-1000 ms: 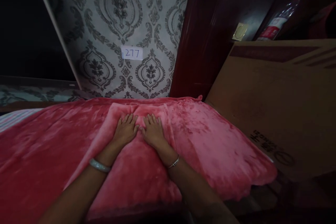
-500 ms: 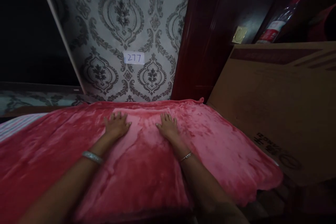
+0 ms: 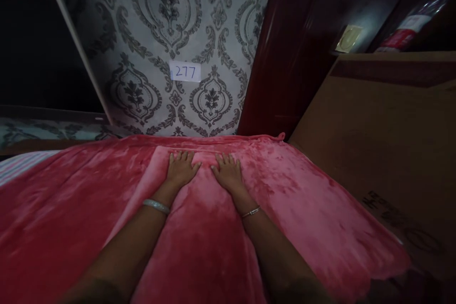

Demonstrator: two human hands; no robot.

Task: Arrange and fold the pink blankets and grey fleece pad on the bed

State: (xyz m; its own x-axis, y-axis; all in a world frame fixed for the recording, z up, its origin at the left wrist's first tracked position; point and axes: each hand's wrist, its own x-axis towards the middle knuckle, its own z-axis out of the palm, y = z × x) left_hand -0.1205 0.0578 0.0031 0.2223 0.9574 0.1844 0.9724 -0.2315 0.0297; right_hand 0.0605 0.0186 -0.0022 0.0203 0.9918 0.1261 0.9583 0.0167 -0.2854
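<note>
In the head view, your left hand (image 3: 181, 169) and right hand (image 3: 228, 172) lay flat, grasping nothing, on the pink blanket (image 3: 302, 199) below the wall (image 3: 210, 33). Its middle layer appeared largely flattened; creases were left toward the left side.

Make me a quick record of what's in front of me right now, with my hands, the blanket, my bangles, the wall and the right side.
left hand: palm down, fingers spread, on the blanket
right hand: palm down, fingers spread, on the blanket
hand spacing: side by side, not touching
blanket: pinkish red, plush
bangles: wide pale bangle, left; thin bangle, right
wall: patterned wallpaper, paper label reading 277
right side: cardboard box; bottle beyond its top edge
</note>
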